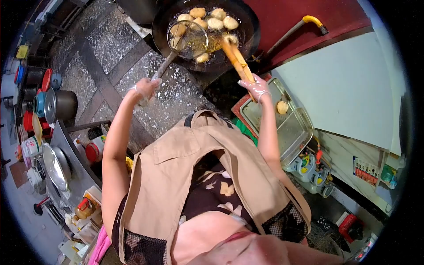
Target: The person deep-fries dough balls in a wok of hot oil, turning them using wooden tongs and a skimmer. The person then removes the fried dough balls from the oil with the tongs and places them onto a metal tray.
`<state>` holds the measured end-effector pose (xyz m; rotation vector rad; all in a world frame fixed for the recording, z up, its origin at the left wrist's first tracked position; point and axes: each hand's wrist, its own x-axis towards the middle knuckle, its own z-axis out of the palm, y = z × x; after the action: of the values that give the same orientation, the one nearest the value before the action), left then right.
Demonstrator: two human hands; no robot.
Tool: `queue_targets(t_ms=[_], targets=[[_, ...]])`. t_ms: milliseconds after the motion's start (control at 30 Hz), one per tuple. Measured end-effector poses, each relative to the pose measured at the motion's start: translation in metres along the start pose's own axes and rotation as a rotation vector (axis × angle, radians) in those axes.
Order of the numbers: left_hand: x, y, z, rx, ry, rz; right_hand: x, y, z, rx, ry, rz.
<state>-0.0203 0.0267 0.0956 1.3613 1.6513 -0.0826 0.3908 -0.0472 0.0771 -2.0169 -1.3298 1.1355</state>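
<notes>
My left hand [146, 89], in a clear plastic glove, is closed around the handle of a wire skimmer [166, 63]. The skimmer's round head lies over the left part of a black wok [250, 27], above the hot oil. My right hand [256, 87], also gloved, grips long wooden cooking chopsticks [239, 62], somewhat blurred. Their far tips reach a dough ball [230, 40] at the wok's near right side. Several golden fried dough balls [215, 23] float in the bubbling oil, mostly toward the far side; a few show through or beside the skimmer.
A metal tray [304, 126] sits by my right forearm, with one fried ball [282, 107] in it. A pale panel [335, 75] stands at the right. Pots [66, 106] and a steel basin [56, 167] crowd the left. The floor [106, 53] is speckled stone.
</notes>
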Motion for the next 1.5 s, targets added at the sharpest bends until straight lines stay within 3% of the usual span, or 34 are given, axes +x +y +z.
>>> queue_targets(t_ms=[33,67,133,267,667,1100,1333,1500], targets=[[0.002,-0.001,-0.001,0.034,-0.008,0.001,-0.005,-0.011,-0.002,-0.341,0.059,-0.045],[0.003,-0.003,0.000,0.033,-0.013,-0.005,-0.007,-0.026,-0.010,-0.531,-0.051,-0.019],[0.002,-0.001,-0.001,-0.047,-0.031,0.034,-0.001,-0.032,-0.006,-0.699,0.020,-0.152],[0.003,-0.001,-0.001,-0.089,-0.036,0.007,0.016,-0.071,-0.014,-0.863,-0.219,-0.046],[-0.007,0.006,-0.004,-0.073,-0.017,0.006,0.070,-0.058,-0.017,-0.769,-0.248,-0.158],[0.005,0.000,-0.007,-0.002,-0.003,0.012,0.074,-0.076,-0.017,-0.837,-0.392,-0.055],[-0.002,-0.023,0.014,-0.157,-0.003,0.072,0.074,-0.064,-0.009,-0.783,-0.355,-0.034],[-0.009,-0.036,0.059,-0.468,0.158,0.141,0.077,-0.056,-0.004,-0.749,-0.300,-0.060]])
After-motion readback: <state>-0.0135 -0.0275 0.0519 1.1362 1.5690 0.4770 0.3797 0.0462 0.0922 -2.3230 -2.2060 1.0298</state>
